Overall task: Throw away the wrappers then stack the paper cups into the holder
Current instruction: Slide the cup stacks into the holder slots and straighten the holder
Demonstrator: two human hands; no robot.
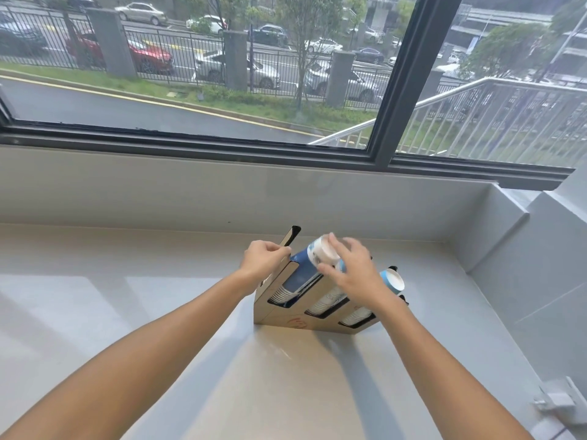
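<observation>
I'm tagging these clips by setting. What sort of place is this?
Probably an office or shop drinks corner, at a window. A three-slot cup holder stocked with stacks of paper cups stands on a plain grey counter, and the big window looks onto a street with parked cars.

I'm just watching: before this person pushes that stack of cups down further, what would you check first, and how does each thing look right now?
1. Holder steadied: ok, the left hand grips its upper left edge.
2. Cup stack lined up with the left slot: ok, its lower end sits inside.
3. Right hand has the stack: ok, fingers are around its top.
4. Other two slots: ok, both hold cups.
5. Wrappers gone: cannot tell, none visible on the counter.
</observation>
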